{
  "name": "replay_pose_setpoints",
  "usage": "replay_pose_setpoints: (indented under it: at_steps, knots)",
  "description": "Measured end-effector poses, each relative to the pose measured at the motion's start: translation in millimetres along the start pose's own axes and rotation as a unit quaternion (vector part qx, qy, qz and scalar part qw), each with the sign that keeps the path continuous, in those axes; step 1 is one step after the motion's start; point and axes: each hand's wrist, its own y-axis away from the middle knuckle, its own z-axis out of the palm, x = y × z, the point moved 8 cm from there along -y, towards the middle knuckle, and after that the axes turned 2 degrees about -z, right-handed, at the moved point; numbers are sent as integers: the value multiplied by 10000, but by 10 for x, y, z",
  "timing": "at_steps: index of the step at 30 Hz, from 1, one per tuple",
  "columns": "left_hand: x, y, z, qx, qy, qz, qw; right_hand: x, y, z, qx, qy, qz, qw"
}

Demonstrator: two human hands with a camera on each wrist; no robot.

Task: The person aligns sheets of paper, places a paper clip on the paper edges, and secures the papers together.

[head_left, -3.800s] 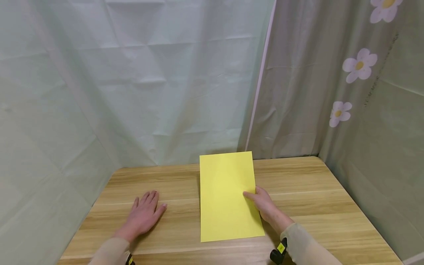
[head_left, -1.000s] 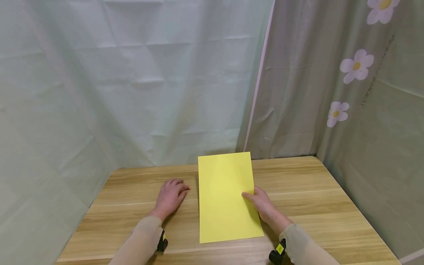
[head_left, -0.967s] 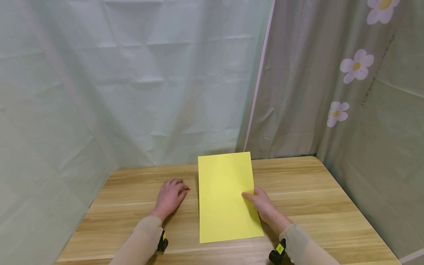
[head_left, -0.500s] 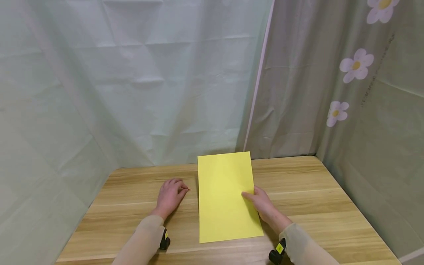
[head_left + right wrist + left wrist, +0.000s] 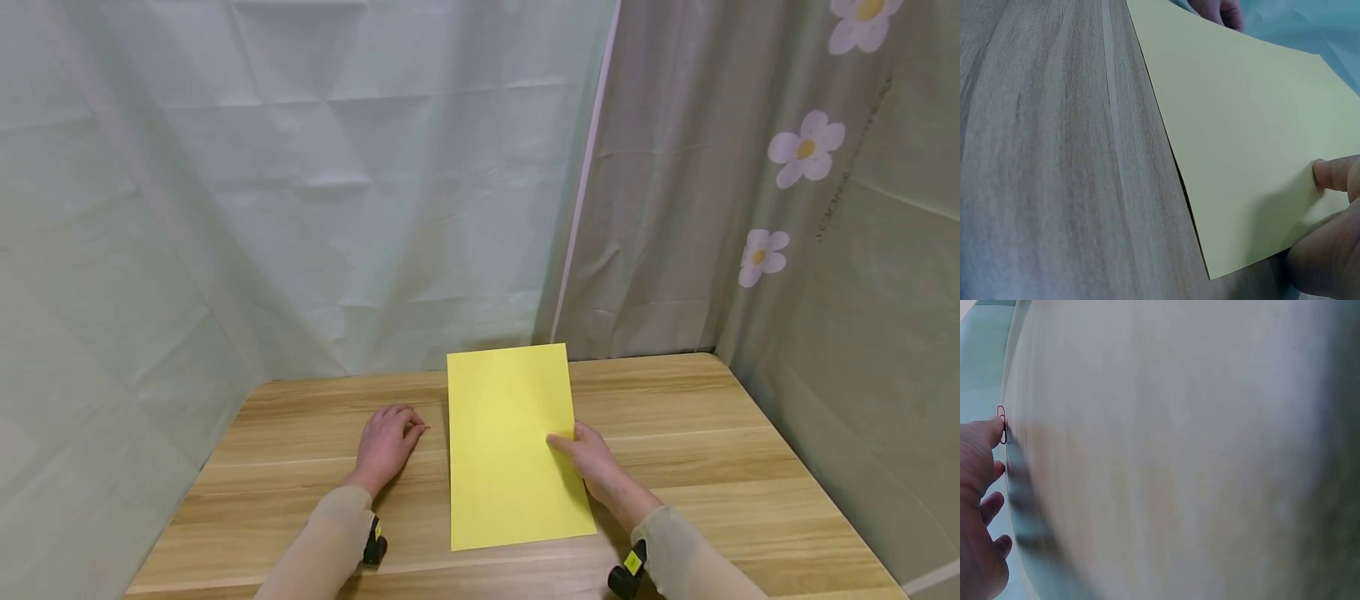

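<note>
My left hand (image 5: 386,445) is left of a sheet of yellow paper (image 5: 501,417), low over the table. In the left wrist view, this hand (image 5: 979,512) pinches a small wire paper clip (image 5: 1004,439), which looks partly red and partly dark. In the head view only a tiny reddish bit of it shows at the fingertips. My right hand (image 5: 596,462) grips the paper's right edge, its thumb on the upper face and its other fingers hidden underneath. The right wrist view shows the sheet (image 5: 1222,112) slightly bowed, with a thin dark gap under its near edge.
A wood-grain table (image 5: 697,467) carries the paper. Pale curtains (image 5: 360,208) hang behind and at the sides, with flower prints (image 5: 806,148) at the right. Each wrist bears a small black camera, such as the right one (image 5: 625,579).
From lying flat and spread on the table, my left hand has moved right toward the paper and now pinches the paper clip. The right hand and paper have hardly moved.
</note>
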Motion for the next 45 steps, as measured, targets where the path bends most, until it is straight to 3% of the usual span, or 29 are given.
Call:
replay_pose_setpoints:
  at_steps: [7, 17, 25, 30, 41, 45]
  knots:
    - [-7, -10, -28, -83, 109, -34, 9999, -1, 2, 3, 92, -98, 46, 9999]
    - [49, -40, -224, -122, 930, -361, 9949, -22, 14, -2, 80, -62, 1, 9999]
    - [90, -36, -246, -186, 1747, -818, 9810, -22, 9, -11, 66, -28, 15, 10000]
    - [137, -29, -269, -103, 2147, -940, 9721, -32, 18, 0, 24, -54, 4, 10000]
    - [96, -35, -280, 61, 2817, -1269, 9511, -29, 14, -1, 10, -44, 16, 10000]
    - [64, -30, -279, 116, 2868, -1328, 9487, -25, 13, 3, -30, -37, 24, 10000]
